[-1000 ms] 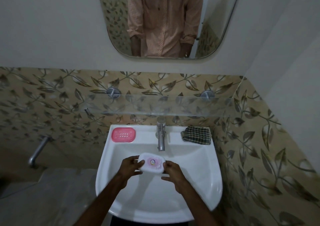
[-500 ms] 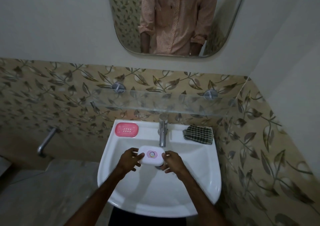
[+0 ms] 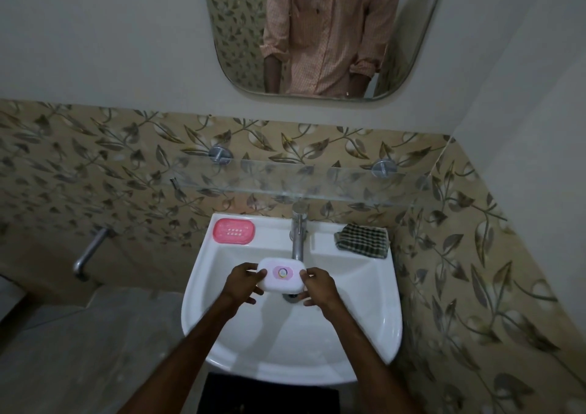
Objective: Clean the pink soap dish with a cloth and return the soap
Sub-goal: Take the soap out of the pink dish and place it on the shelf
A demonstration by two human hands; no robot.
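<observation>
Since a second ago the soap (image 3: 281,274) has been carried a little farther from the person and levelled out, so that it now sits close under the spout of the tap (image 3: 298,235), over the bowl of the white washbasin (image 3: 385,325). Both hands hold this white bar, which bears a pink oval mark on top: the left hand (image 3: 241,283) has its fingers (image 3: 253,274) closed on the bar's left end, and the right hand (image 3: 318,287) has its fingers (image 3: 306,274) closed on the right end. Left of the tap, on the basin's back ledge, the pink soap dish (image 3: 233,231) lies empty. Right of the tap, on the same ledge, a dark checked cloth (image 3: 363,240) lies folded. Above the tap a glass shelf (image 3: 317,185) runs along the leaf-patterned tiles, and higher still hangs a mirror (image 3: 323,33).
</observation>
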